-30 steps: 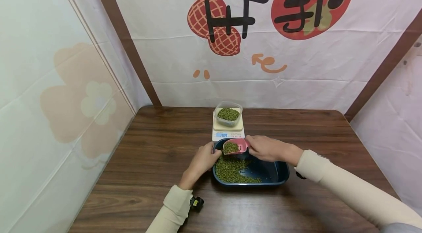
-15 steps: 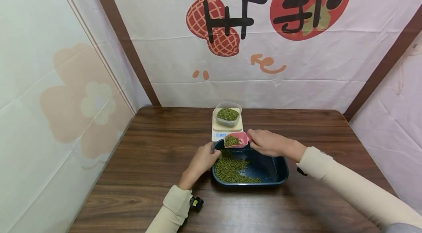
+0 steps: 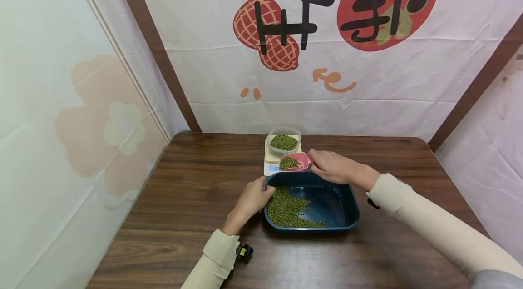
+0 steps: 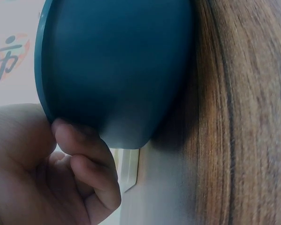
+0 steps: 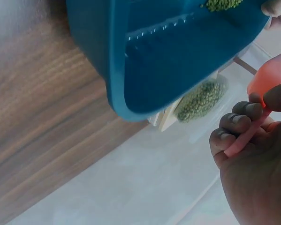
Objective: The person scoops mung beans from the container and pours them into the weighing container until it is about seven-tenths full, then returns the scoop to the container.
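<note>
My right hand [image 3: 333, 166] grips the handle of a pink scoop [image 3: 303, 160] loaded with green beans [image 3: 288, 163]. In the head view the scoop overlaps the front of a white kitchen scale [image 3: 269, 170], just beyond the far rim of a dark blue basin [image 3: 312, 229]. Fingers curl round the scoop's handle [image 5: 246, 138] in the right wrist view. At the basin's far left corner, my left hand [image 3: 251, 198] pinches the rim, thumb on top. Green beans [image 3: 286, 209] lie mostly in the basin's left half. On the scale stands a clear plastic container [image 3: 297, 136] partly filled with green beans.
The brown wooden table [image 3: 196, 198] carries everything. Behind it hangs a white printed curtain [image 3: 220, 71], with another pale panel [image 3: 37, 143] at the left. A black wrist device [image 3: 244, 252] sits at the left cuff.
My right hand has raised the loaded scoop and moved it away from me, from over the basin to over the scale's front. The left hand has stayed on the basin's rim.
</note>
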`<state>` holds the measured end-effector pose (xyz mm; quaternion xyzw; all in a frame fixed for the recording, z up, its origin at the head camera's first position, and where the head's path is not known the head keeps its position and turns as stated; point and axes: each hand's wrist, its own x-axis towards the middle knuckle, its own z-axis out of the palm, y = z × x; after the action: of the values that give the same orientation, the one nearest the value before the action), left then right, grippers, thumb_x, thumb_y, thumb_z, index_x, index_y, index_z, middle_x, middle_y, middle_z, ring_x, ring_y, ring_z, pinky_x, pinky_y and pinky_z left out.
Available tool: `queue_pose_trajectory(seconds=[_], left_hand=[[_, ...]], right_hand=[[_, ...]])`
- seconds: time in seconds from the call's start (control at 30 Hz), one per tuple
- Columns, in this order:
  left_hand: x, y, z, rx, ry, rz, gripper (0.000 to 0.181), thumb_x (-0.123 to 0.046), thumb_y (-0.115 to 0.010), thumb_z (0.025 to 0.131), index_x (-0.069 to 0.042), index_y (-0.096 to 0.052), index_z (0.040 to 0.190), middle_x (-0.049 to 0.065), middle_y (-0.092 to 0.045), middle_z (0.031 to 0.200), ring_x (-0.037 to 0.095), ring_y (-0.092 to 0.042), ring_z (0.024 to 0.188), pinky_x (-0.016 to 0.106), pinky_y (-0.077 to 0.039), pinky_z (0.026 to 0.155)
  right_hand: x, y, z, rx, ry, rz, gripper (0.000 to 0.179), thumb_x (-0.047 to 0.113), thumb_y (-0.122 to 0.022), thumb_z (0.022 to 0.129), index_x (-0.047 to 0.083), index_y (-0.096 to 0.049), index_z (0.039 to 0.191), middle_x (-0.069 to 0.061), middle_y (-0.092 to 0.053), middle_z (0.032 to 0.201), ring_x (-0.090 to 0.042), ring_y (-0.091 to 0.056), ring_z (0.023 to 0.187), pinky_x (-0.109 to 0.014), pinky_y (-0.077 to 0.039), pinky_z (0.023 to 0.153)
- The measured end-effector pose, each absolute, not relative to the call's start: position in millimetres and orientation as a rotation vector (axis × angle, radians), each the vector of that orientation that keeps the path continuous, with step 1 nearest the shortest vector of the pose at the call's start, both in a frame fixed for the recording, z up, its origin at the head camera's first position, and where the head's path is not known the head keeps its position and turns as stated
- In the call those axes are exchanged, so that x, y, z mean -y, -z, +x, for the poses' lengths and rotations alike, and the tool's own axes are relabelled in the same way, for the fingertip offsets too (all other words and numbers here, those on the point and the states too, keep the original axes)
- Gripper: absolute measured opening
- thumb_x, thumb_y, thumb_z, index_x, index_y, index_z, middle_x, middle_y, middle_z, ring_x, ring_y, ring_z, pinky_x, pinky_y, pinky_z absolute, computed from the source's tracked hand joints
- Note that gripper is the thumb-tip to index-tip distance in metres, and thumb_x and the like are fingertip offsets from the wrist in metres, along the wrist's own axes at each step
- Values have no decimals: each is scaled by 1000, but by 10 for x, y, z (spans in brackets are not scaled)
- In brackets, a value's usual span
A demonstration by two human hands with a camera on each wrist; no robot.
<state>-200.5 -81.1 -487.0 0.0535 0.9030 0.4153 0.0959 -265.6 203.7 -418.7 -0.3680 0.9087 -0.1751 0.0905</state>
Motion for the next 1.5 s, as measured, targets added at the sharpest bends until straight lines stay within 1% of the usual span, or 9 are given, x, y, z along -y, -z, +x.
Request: queue_pose_trajectory(seconds=[0.17, 0.33, 0.5, 0.63, 0.8, 0.93, 1.23, 1.5], left_hand=[[801, 4866, -1992, -2678, -1225, 151, 16, -18, -54, 103, -10, -53, 89, -1, -51, 63, 15, -52, 44, 30, -44, 47], [799, 4878, -1991, -2682, -1218, 150, 16, -18, -54, 103, -10, -53, 90, -1, -51, 63, 15, -52, 45, 30, -45, 47], [799, 4888, -2001, -2685, -1218, 156, 16, -18, -54, 103, -11, -53, 89, -1, -51, 63, 15, -52, 45, 30, -45, 47], [800, 4881, -2005, -2689, -1219, 156, 15, -18, -55, 102, -11, -53, 89, -1, -51, 63, 15, -52, 44, 29, -45, 46], [802, 4867, -1998, -2699, -1212, 147, 14, -18, -55, 101, -11, -54, 89, -1, -52, 62, 14, -52, 44, 29, -44, 46], [799, 4856, -1991, -2698, -1213, 145, 14, -18, -55, 101, -11, -54, 89, -2, -52, 62, 14, -52, 44, 28, -44, 45], [810, 4862, -1991, -2682, -1236, 149, 13, -18, -55, 101, -10, -55, 90, -2, -52, 62, 14, -52, 44, 28, -43, 45], [825, 4869, -1990, -2685, -1234, 153, 14, -18, -55, 102, -11, -54, 90, -2, -51, 62, 14, -51, 44, 29, -44, 46]], right_hand=[[-2040, 4165, -2735, -2718, 536, -1075, 9, 16, -43, 112, 8, -49, 111, -1, -44, 79, -12, -40, 66, -29, -36, 65], [-2040, 4130, -2825, -2737, 532, -1047, 12, 18, -44, 112, 8, -50, 113, -1, -47, 81, -13, -43, 67, -31, -39, 66], [-2060, 4115, -2932, -2779, 534, -1032, 13, 18, -44, 112, 7, -51, 111, -2, -48, 81, -14, -45, 69, -34, -41, 68], [-2077, 4107, -3008, -2798, 536, -1014, 14, 19, -44, 112, 7, -50, 115, -3, -49, 85, -16, -47, 72, -36, -42, 71], [-2077, 4083, -3080, -2807, 532, -1000, 11, 19, -43, 112, 8, -47, 111, -5, -50, 88, -18, -48, 72, -37, -43, 71], [-2069, 4059, -3131, -2816, 505, -978, 10, 17, -44, 111, 8, -48, 108, -6, -50, 88, -20, -49, 74, -39, -43, 73], [-2039, 3987, -3253, -2834, 432, -933, 12, 17, -44, 109, 6, -49, 106, -6, -52, 86, -22, -50, 76, -42, -45, 77], [-1995, 3954, -3308, -2833, 359, -958, 14, 17, -44, 110, 5, -49, 107, -7, -54, 85, -23, -51, 74, -43, -45, 76]])
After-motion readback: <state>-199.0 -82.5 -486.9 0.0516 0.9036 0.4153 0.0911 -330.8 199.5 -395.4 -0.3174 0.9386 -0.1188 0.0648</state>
